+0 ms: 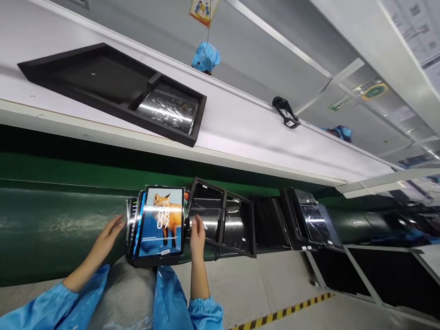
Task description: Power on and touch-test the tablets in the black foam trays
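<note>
A tablet with a lit screen showing a fox and the digits 08 07 lies on top of a stack of tablets, whose edges show at its left. My left hand is just left of the stack, open, fingers stretched toward it. To the right of the lit tablet is my right hand, open, fingers pointing up in front of a black tray. Dark tablets or screen panels lie in that tray's two compartments. Neither hand visibly holds anything; whether the right fingers touch the tray I cannot tell.
Above the green belt runs a white shelf with a black divided tray and a black strap-like object. More trays stand farther right. Capped heads of people show beyond the shelf.
</note>
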A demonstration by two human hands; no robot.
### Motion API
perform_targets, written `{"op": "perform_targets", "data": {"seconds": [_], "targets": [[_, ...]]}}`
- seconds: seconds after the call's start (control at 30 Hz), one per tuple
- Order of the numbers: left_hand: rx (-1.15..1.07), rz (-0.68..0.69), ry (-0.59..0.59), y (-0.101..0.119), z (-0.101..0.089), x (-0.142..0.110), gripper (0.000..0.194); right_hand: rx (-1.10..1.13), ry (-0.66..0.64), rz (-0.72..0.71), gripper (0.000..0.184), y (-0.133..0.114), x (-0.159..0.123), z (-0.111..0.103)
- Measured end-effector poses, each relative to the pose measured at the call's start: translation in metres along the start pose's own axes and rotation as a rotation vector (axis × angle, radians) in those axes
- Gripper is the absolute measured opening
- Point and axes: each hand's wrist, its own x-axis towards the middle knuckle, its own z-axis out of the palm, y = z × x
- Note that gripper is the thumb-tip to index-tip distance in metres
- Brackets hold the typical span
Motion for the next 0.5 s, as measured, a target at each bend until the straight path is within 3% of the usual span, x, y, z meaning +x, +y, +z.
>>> {"op": "perform_targets", "data": {"seconds": [0.13, 0.23, 0.37, 0.5], "targets": [[-0.065, -0.274, 0.039, -0.027, 0.014, 0.000, 0.061, 0.021, -0.188, 0.049, 0.069, 0.033, -0.001, -0.004], [-0.165, -0.384, 0.002, -0.034, 0.036, -0.003, 0.061, 0.024, -0.286, 0.024, 0.072, 0.046, 0.000, 0.000], [-0.297, -0.416, -0.025, -0.026, 0.058, -0.006, 0.057, 0.022, -0.334, 0.050, 0.078, 0.048, 0.012, 0.008], [-0.418, -0.357, 0.024, -0.011, 0.064, -0.011, 0.054, 0.030, -0.378, 0.058, 0.084, 0.046, 0.023, 0.014]]}}
